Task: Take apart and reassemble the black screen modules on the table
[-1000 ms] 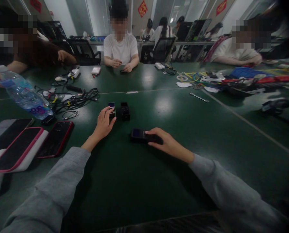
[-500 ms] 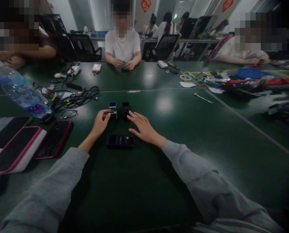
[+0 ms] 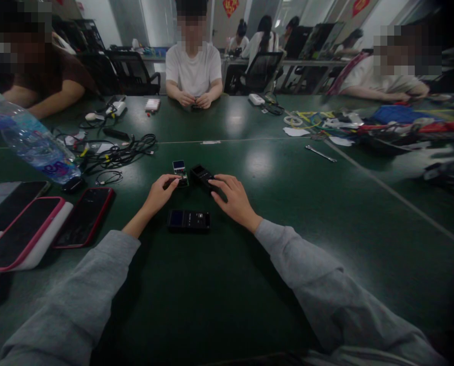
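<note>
The tabletop (image 3: 196,295) is dark green and faintly glossy, and on its near part a black handheld device (image 3: 189,220) lies crosswise. Well left of the device rest several phones, among them a red-edged phone (image 3: 85,217). Just beyond the device, to its left, the left hand (image 3: 160,195) has thumb and fingertips at the side of a small circuit board (image 3: 180,174); I cannot tell whether they pinch it. Beyond the device, to its right, the right hand (image 3: 233,199) pinches the near end of a black case (image 3: 201,174), which lies askew beside the board. Farther off, left of the device, are a clear bottle (image 3: 39,147) and tangled black cables (image 3: 129,153); to its right lies a wrench (image 3: 321,153). A pale seam (image 3: 245,140) crosses the surface beyond the device, and dull light reflects on either side of it. Past the far edge, straight beyond the device, sits a person in a white shirt (image 3: 193,66), both hands close together. Farther still beyond it stand a mesh chair (image 3: 263,68), more desks and people, and a red hanging (image 3: 231,7)
</note>
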The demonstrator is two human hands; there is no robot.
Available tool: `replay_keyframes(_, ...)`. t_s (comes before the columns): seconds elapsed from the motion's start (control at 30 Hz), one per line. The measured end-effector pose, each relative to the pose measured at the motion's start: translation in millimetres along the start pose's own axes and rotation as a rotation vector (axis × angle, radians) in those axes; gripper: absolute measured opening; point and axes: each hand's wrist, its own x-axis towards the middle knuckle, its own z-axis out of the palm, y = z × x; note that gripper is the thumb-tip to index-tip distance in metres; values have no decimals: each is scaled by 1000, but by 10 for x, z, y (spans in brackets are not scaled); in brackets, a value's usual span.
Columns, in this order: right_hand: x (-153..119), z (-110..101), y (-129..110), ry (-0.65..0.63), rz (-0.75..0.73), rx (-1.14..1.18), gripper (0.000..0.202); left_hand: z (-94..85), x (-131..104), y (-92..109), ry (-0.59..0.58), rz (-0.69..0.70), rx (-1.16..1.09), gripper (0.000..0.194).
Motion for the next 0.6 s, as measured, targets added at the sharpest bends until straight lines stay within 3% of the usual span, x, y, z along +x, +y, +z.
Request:
replay_keyframes(0.1, -3, 4, 8, -122, -47, -25, 52, -1, -15, 50, -18, 12, 8, 29)
replay_keyframes(0.17, -1, 13, 13, -152, -43, -25, 53, -4, -26, 85, -41, 14, 7, 29)
replay_keyframes(0.33, 8, 16, 9, -73, -4, -44, 39, -13, -36, 137, -94, 55, 3, 28)
replay_keyframes(0.6, 0, 14, 14, -27, 49, -87, 37, -36, -47, 173, -164, 108, 22, 29)
